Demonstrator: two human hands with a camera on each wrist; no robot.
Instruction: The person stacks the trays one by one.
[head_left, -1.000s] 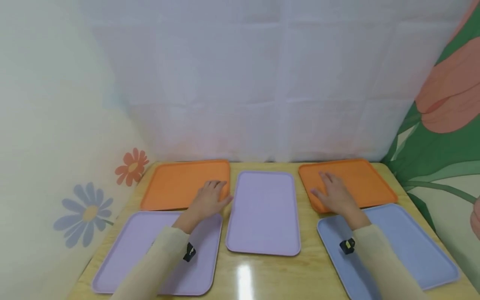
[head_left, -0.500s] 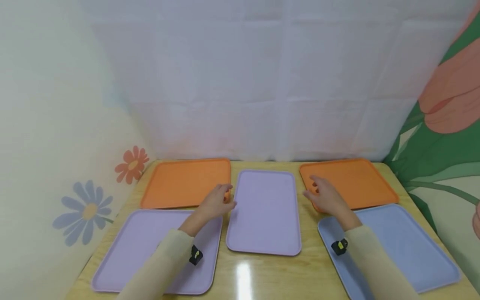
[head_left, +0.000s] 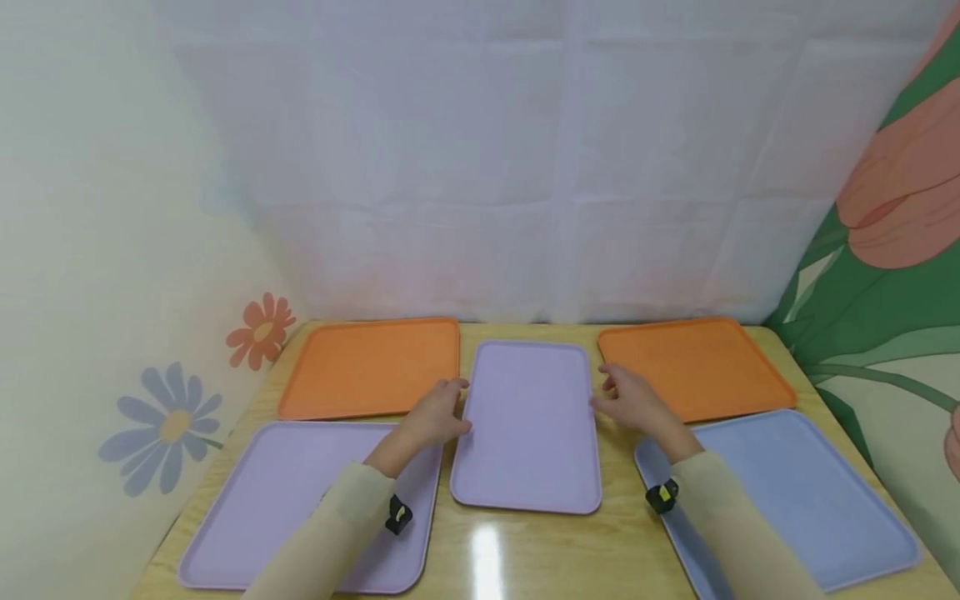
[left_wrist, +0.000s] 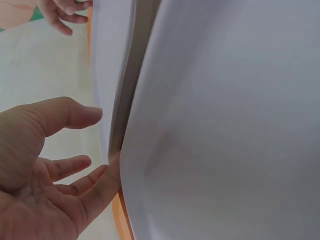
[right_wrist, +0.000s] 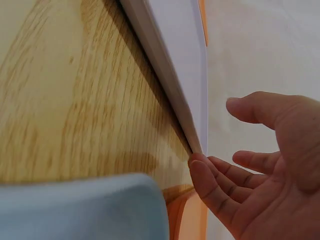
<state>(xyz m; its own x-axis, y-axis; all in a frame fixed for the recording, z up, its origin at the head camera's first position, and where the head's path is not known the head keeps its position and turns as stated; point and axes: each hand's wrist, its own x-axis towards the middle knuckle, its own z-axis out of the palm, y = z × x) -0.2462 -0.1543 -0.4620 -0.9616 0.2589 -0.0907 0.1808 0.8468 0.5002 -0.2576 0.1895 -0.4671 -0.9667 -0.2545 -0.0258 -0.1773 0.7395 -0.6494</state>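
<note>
The middle lilac tray [head_left: 528, 442] lies flat on the wooden bench [head_left: 577, 554], at the centre, its long sides running near to far. The left hand [head_left: 437, 414] is at its left long edge, fingers relaxed and parted, thumb standing clear of them. In the left wrist view one fingertip overlaps the narrow gap beside a tray edge; whether it presses on the rim cannot be told. The right hand [head_left: 632, 402] is at the right long edge, in like posture: fingers loosely bent, thumb well apart. In the right wrist view its fingertips overlap the end of the tray's rim; contact cannot be confirmed. Neither hand is closed around the tray.

Four further trays surround it. Far left is an orange tray [head_left: 375, 367]; near left, a second lilac tray [head_left: 285, 483], partly covered by the left cream sleeve [head_left: 318, 533]. Far right is another orange tray [head_left: 697, 367]; near right, a blue tray [head_left: 817, 500], partly beneath the right sleeve [head_left: 738, 517] in the head view. A small black device shows at each wrist.

A creased white cloth [head_left: 450, 167] hangs behind the far edge. Flower prints mark both sides: daisies left, a pink tulip [head_left: 907, 175] right.
</note>
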